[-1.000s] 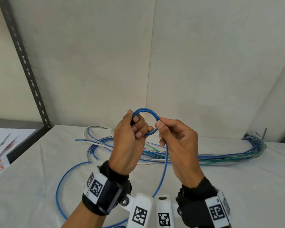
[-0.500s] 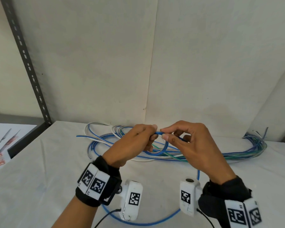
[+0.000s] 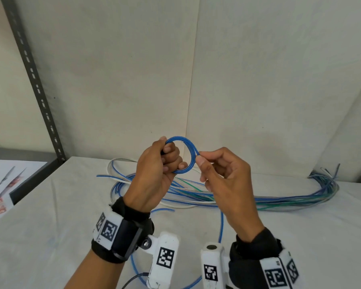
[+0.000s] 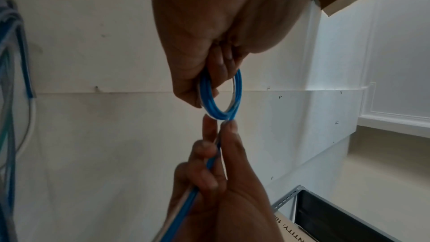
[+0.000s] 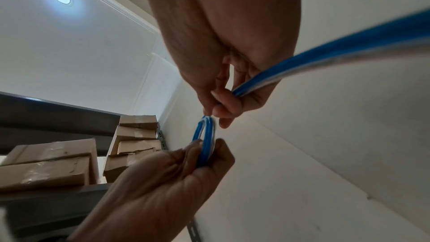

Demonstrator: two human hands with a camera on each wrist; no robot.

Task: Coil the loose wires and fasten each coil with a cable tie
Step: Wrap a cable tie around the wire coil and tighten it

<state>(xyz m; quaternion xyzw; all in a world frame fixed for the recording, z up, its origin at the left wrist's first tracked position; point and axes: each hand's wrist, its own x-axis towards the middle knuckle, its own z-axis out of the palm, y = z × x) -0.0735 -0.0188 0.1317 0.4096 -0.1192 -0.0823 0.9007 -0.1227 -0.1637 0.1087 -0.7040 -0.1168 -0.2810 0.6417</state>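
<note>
A small coil of blue wire (image 3: 188, 152) is held up above the table. My left hand (image 3: 165, 161) grips its left side, fingers curled through the loop; the same coil (image 4: 221, 98) shows in the left wrist view and again as a coil (image 5: 206, 139) in the right wrist view. My right hand (image 3: 204, 163) pinches the wire at the coil's right edge between thumb and forefinger. The wire's loose tail (image 3: 221, 226) hangs from the right hand down to the table and loops toward me. No cable tie is in view.
A pile of loose blue, green and white wires (image 3: 279, 202) lies across the back of the white table (image 3: 50, 236). A grey slotted rack post (image 3: 35, 84) stands at left, with printed sheets (image 3: 0, 197) beside it. Cardboard boxes (image 5: 58, 161) sit on a shelf.
Both hands dropped toward the pile and came back up; the coil is again held upright and the tail on the table has shortened.
</note>
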